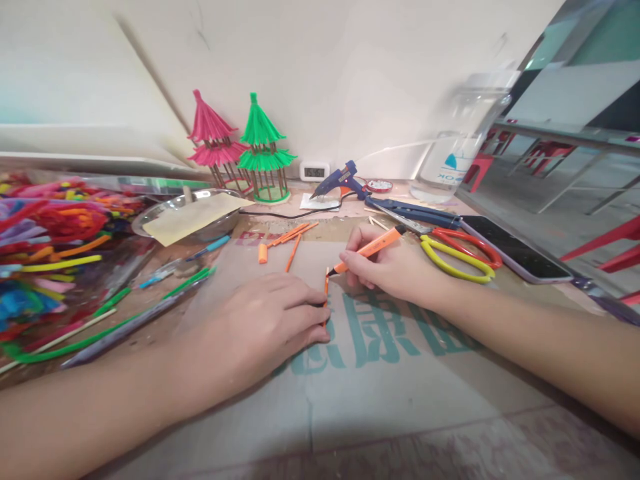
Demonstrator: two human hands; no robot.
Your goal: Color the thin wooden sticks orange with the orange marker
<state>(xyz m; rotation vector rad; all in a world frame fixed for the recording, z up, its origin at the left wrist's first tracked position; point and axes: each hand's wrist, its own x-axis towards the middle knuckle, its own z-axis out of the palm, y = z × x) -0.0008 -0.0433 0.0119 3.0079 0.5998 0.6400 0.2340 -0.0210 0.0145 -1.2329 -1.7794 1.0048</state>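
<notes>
My left hand [270,323] lies palm down on the plastic-covered surface, its fingertips pressing a thin orange stick [326,291] that stands out upward from under them. In my right hand [375,260] is an orange marker [373,248], pinched like a pen, with its dark tip at the pale upper end of the stick. Beyond the left hand lie an orange cap [263,253] and several orange sticks [293,233].
Colourful pipe cleaners [55,227] and a metal dish [200,198] are on the left. At the back stand pink and green towers [267,160], a clock [315,171] and a glue gun [345,179]. Scissors [457,257], a phone [515,247] and a clear jar [450,153] are right.
</notes>
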